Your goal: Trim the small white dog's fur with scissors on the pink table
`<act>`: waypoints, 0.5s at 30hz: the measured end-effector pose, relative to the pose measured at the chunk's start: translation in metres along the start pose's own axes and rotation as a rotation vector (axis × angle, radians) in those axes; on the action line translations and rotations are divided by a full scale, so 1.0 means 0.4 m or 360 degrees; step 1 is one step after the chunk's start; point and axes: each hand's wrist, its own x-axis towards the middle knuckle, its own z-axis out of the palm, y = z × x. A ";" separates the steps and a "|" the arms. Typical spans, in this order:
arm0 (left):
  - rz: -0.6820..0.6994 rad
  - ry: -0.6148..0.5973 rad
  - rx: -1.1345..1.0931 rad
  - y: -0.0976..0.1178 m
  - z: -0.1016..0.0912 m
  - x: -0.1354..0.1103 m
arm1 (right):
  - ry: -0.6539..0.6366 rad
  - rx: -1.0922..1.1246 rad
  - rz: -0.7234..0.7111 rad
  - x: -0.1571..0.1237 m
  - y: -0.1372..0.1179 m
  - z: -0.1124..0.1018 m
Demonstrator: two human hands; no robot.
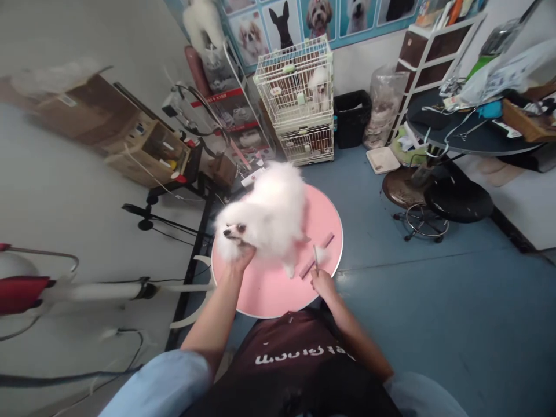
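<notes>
A small fluffy white dog stands on a round pink table, its head turned toward the left. My left hand is closed under the dog's chin and chest fur, holding it. My right hand is closed on a thin tool, likely scissors, pointing up beside the dog's hind leg. A pink comb lies on the table just beyond that hand. A tuft of white fur sits by the comb.
White wire cages with another small dog stand at the back wall. A black bin and a bag are beside them. Two stools and a dark table with tools are at right. A dryer hose and cardboard boxes are at left.
</notes>
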 end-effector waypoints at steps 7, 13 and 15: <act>0.0147 0.0230 0.0134 -0.044 0.054 -0.028 | -0.0672 0.0081 -0.0138 -0.001 -0.027 0.081; 0.0120 0.0286 0.0215 -0.040 -0.034 0.003 | -0.0625 0.0336 -0.0575 0.091 -0.187 0.102; 0.0092 0.0233 0.0158 -0.034 -0.056 0.019 | -0.0557 0.0321 -0.0576 0.099 -0.195 0.074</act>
